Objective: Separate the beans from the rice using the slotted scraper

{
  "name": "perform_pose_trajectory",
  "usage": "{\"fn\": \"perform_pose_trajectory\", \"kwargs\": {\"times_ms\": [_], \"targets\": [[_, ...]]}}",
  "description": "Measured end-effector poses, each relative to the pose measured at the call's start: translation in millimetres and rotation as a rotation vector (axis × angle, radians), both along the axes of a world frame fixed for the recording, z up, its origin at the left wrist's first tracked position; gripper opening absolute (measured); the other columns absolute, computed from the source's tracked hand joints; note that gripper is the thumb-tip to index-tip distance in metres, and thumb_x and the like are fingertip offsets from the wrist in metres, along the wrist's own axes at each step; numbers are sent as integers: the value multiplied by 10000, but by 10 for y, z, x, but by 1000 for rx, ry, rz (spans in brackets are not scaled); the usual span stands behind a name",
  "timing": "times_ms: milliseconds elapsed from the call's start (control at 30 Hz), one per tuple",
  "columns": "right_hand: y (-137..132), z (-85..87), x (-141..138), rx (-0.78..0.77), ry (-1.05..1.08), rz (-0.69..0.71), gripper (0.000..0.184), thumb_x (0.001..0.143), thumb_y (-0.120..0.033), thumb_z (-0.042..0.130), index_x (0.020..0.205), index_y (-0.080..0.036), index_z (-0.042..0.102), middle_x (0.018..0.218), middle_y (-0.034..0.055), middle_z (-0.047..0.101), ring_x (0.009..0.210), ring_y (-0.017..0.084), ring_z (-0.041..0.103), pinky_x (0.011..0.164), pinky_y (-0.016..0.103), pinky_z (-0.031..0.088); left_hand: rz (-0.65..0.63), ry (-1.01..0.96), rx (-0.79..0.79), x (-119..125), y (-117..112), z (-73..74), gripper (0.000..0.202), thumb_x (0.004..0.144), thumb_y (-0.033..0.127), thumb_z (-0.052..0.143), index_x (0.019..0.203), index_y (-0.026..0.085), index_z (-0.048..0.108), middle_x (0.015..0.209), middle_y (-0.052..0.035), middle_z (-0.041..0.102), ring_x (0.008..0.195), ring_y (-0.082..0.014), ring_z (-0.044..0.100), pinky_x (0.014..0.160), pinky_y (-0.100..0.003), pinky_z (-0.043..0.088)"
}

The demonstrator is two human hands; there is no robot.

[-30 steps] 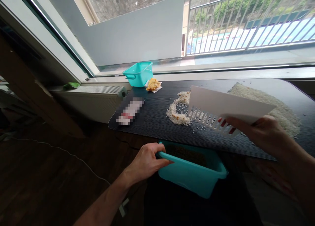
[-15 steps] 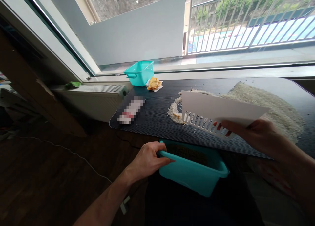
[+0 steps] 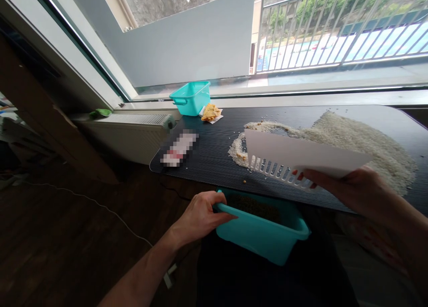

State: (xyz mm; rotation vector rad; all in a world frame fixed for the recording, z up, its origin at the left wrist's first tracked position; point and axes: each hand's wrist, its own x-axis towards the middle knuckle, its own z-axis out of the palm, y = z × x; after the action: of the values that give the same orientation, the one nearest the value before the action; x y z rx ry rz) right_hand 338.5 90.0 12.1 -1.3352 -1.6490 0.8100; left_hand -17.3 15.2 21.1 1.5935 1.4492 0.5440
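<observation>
My left hand is closed round the rim of a teal plastic bin held below the near edge of the black table; dark grains lie inside the bin. My right hand grips a white slotted plastic scraper, its comb edge resting on the table just in front of a small curved heap of rice mixed with yellow bits. A big spread of white rice lies behind the scraper, at the right.
A second teal bin and a yellow crumpled thing on paper stand at the table's far left by the window. A blurred white packet lies left. A white radiator is beside the table; a thin cable crosses the dark floor.
The scraper has slid left and nearer across the table, covering part of the small mixed heap. The left hand and bin have barely moved.
</observation>
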Motion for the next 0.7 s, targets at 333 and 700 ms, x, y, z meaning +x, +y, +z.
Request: {"fn": "perform_pose_trajectory", "kwargs": {"times_ms": [333, 700], "targets": [[-179, 172, -371, -170, 63, 198, 618, 704, -848, 892, 1031, -325, 926, 915, 36, 907, 812, 353, 845, 684, 483, 738, 20, -8, 14, -27, -11, -35, 376, 788, 398, 864, 666, 219, 557, 696, 58, 491, 712, -143, 470, 634, -276, 343], [14, -68, -151, -79, -32, -163, 571, 761, -846, 822, 765, -276, 853, 831, 97, 876, 764, 371, 828, 682, 507, 699, -7, 54, 28, -25, -18, 26, 296, 812, 367, 793, 672, 217, 579, 727, 45, 540, 754, -165, 533, 698, -285, 380]]}}
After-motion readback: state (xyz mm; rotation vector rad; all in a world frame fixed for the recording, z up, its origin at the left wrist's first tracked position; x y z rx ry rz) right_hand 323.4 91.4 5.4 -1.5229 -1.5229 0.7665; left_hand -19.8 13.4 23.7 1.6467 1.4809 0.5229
